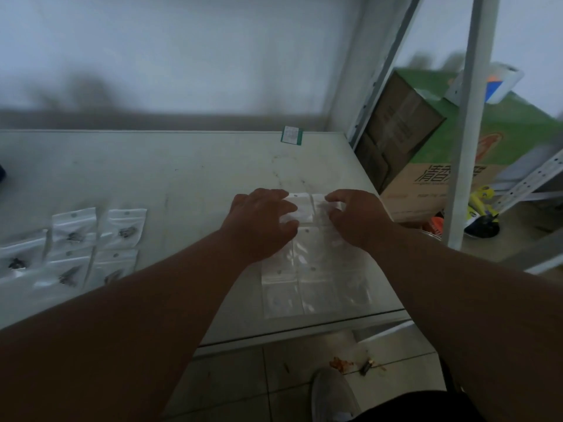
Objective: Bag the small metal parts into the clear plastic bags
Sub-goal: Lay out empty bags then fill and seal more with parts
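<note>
Presently, fingers of the left hand (262,220) and right hand (355,219) curl apart over the topmost clear plastic bag (304,207); whether they pinch it cannot be told. Empty bags (316,284) lie toward the wrists, presumably staged for filling. Filled bags (73,236) sit leftward on the worktop (182,178). Carton (441,184) lettering is unreadable.
</note>
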